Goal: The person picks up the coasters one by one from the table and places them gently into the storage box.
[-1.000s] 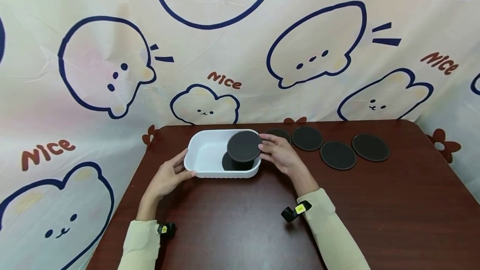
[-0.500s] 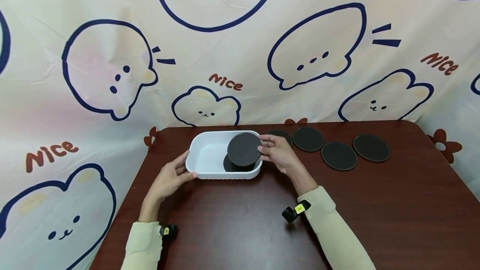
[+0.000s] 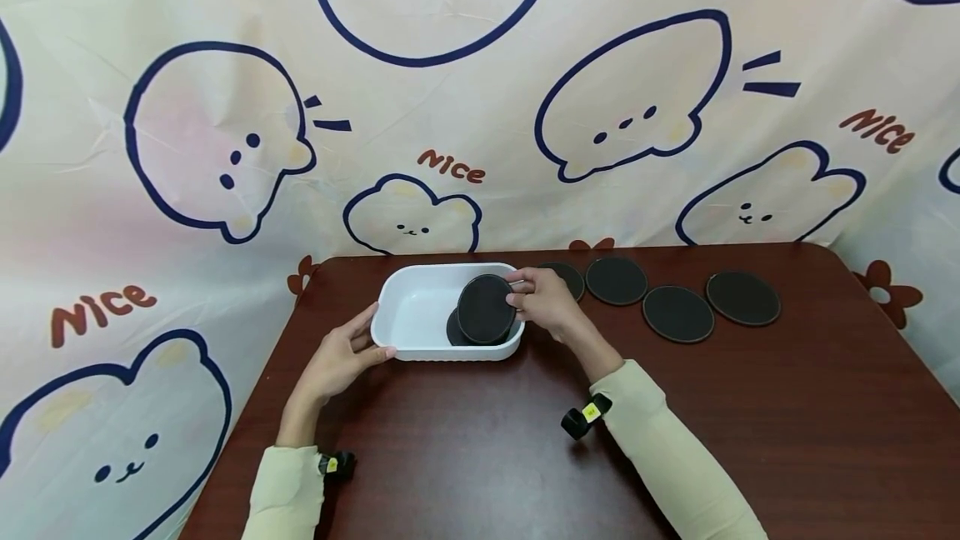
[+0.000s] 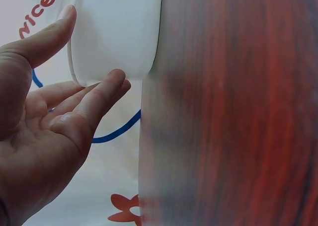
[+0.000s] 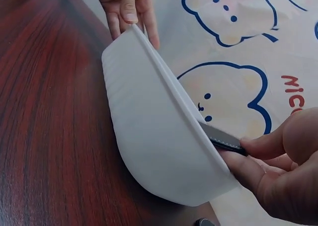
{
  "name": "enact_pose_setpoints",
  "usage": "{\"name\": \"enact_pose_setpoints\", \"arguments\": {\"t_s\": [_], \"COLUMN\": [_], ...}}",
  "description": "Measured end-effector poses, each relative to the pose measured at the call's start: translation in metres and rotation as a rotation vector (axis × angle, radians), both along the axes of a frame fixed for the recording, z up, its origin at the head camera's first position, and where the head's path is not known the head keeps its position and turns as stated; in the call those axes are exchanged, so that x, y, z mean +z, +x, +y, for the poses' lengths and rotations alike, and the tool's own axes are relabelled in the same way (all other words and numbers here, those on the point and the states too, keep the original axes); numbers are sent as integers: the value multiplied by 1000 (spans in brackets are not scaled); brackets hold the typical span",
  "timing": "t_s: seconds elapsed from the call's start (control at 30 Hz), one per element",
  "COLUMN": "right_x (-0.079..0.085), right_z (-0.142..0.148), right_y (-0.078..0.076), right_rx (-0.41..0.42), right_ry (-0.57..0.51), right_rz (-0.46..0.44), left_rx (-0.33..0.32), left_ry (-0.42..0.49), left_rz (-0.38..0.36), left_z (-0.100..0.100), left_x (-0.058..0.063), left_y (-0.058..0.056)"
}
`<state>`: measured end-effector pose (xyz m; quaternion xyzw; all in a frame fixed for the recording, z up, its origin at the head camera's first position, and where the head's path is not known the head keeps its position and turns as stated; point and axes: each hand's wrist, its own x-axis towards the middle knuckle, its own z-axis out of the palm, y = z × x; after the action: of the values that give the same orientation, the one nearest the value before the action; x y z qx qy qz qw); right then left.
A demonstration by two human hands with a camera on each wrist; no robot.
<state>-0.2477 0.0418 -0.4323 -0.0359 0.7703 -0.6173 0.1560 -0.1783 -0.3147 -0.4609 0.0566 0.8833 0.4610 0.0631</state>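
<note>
A white plastic container (image 3: pixel 408 307) with a raised rim stands near the back of the table. My left hand (image 3: pixel 341 357) grips its left end, thumb at the front rim and fingers at the end wall; the left wrist view shows this thumb (image 4: pixel 57 35) close up. My right hand (image 3: pixel 551 304) pinches a round black coaster (image 3: pixel 485 309) by its right edge, tilted over the container's right half. Stitching shows along the edge of the pinched coaster (image 5: pixel 221 138) in the right wrist view. Under it, another black coaster (image 3: pixel 453 330) lies in the container, mostly hidden.
Several more black coasters lie right of the container, among them a middle one (image 3: pixel 678 314) and the far right one (image 3: pixel 743 298). One coaster (image 3: pixel 566 277) is partly behind my right hand. A printed cloth (image 3: pixel 510 90) hangs behind the dark wooden table (image 3: pixel 480 440).
My right hand has moved a little left and down with the coaster, which now tilts more steeply and sits lower in the container. My left hand keeps its grip on the container.
</note>
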Motion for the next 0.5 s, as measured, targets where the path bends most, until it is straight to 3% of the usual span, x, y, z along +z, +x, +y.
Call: {"name": "enact_pose_setpoints", "arguments": {"t_s": [0.2,0.5], "right_x": [2,6], "right_z": [-5,1], "right_y": [5,12], "right_rx": [3,102], "right_ry": [125,260], "right_rz": [82,192], "left_rx": [-1,-21], "left_ry": [2,30], "left_rz": [3,10], "left_z": [-1,1], "left_x": [1,-1], "left_y": [1,0]}}
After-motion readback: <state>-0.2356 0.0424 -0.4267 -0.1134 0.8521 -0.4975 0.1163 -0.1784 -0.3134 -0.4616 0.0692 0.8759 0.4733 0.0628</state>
